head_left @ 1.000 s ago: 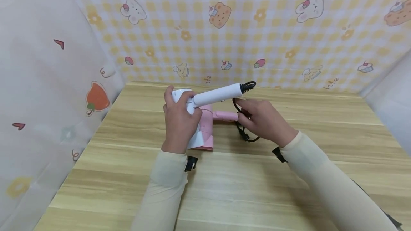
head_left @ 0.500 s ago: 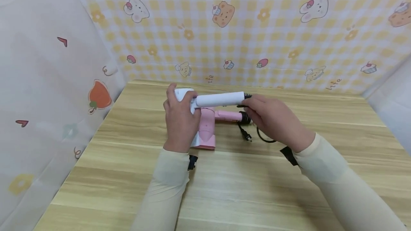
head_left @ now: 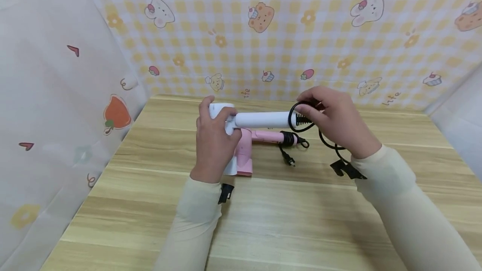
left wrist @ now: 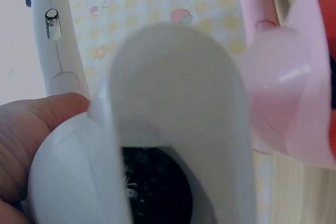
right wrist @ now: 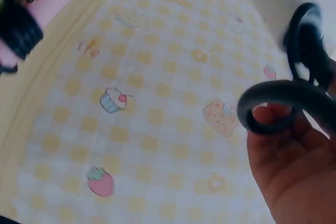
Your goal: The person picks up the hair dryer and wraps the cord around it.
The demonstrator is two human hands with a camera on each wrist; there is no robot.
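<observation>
My left hand grips the body of a white hair dryer, whose handle points right. At the handle's end my right hand pinches a black power cord, which loops around there and hangs down toward the right wrist. In the right wrist view, curled fingers hold the looped cord. A pink hair dryer lies just below and partly behind the white one, its own cord wound around the handle end. The left wrist view shows the white dryer's nozzle close up.
A wood-grain table lies underneath. The pink dryer's plug rests on it. A yellow checked cloth with cartoon prints stands behind, and a white printed cloth borders the left side.
The white dryer's handle has swung down from a tilt to nearly level. My right hand has moved right and up, drawing the black cord into a loop around the handle end.
</observation>
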